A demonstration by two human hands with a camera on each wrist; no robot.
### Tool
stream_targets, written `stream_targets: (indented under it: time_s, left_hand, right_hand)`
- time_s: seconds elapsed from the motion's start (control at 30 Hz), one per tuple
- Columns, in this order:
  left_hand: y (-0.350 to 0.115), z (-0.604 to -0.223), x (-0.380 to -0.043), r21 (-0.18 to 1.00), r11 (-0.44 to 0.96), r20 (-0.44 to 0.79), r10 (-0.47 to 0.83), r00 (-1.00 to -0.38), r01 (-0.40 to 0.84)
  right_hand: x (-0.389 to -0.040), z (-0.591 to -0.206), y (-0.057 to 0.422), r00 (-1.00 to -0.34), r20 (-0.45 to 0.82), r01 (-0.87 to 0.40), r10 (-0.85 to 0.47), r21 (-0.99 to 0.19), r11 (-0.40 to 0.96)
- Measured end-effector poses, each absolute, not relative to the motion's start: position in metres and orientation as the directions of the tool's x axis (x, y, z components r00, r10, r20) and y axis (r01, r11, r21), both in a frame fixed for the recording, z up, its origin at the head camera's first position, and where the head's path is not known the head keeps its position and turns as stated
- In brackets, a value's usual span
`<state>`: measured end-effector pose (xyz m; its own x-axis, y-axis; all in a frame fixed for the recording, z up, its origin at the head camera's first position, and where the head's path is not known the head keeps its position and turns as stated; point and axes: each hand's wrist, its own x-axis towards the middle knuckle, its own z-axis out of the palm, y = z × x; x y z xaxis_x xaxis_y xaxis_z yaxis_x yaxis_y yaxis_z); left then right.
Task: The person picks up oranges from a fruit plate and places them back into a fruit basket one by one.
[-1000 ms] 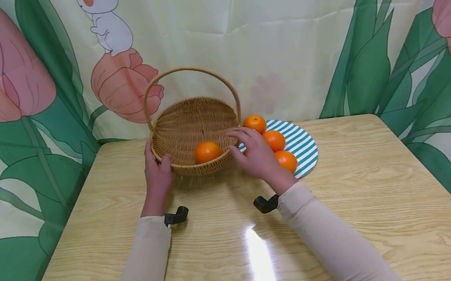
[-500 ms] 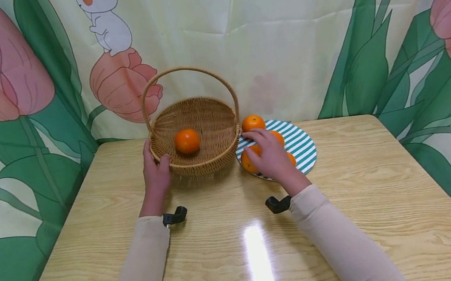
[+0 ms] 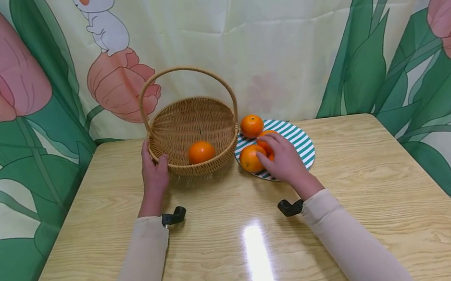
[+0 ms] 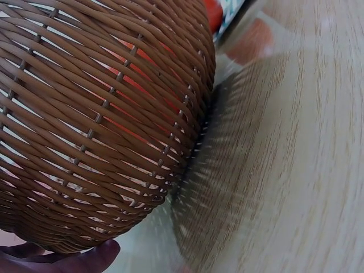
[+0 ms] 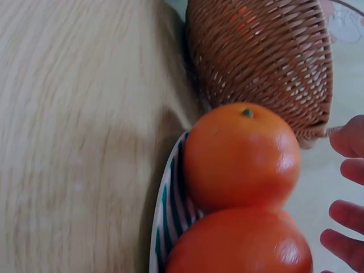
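Observation:
A wicker basket (image 3: pixel 190 111) with a tall arched handle stands tilted toward me, one orange (image 3: pixel 201 152) lying inside. My left hand (image 3: pixel 155 175) grips its left rim, thumb at the front edge; in the left wrist view its fingertips (image 4: pixel 102 256) show below the weave. My right hand (image 3: pixel 285 160) hovers over several oranges on a striped plate (image 3: pixel 302 143), its fingers relaxed and holding nothing. The near-left orange (image 3: pixel 251 158) and the back orange (image 3: pixel 251 126) show fully; others are partly hidden by the hand. In the right wrist view, the fingers (image 5: pixel 347 216) stand apart from the oranges.
The wooden table (image 3: pixel 207 255) carries the basket and plate near its back edge, with the plate just right of the basket. A tulip-printed curtain (image 3: pixel 278 55) hangs directly behind. A bright light reflection lies on the tabletop.
My right hand has moved away from the basket, rightward over the plate. The orange in the basket rolled left and back, then toward the front. My left hand keeps its hold on the rim.

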<state>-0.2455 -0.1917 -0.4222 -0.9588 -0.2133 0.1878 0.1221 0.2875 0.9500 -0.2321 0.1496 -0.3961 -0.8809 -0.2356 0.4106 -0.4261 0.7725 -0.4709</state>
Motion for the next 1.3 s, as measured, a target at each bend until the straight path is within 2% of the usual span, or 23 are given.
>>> stream_targets:
  time_s: [0.3,0.7,1.1,1.3]
  left_hand:
    - [-0.191,-0.420,-0.243,0.951,0.290,0.172,-0.224,-0.959,0.103]
    - [-0.190,-0.420,-0.242,0.954,0.280,0.174,-0.220,-0.960,0.109]
    - [-0.191,-0.420,-0.242,0.953,0.286,0.167,-0.221,-0.961,0.100]
    - [-0.191,-0.422,-0.243,0.950,0.290,0.184,-0.218,-0.958,0.117]
  right_hand:
    - [-0.228,-0.399,0.161,-0.917,0.338,-0.359,-0.210,-0.475,0.803]
    - [-0.219,-0.405,0.178,-0.981,0.138,-0.187,-0.134,-0.517,0.835]
    - [-0.217,-0.413,0.184,-0.989,0.044,-0.141,-0.138,-0.503,0.853]
    - [-0.217,-0.414,0.185,-0.986,0.051,-0.162,-0.158,-0.493,0.855]
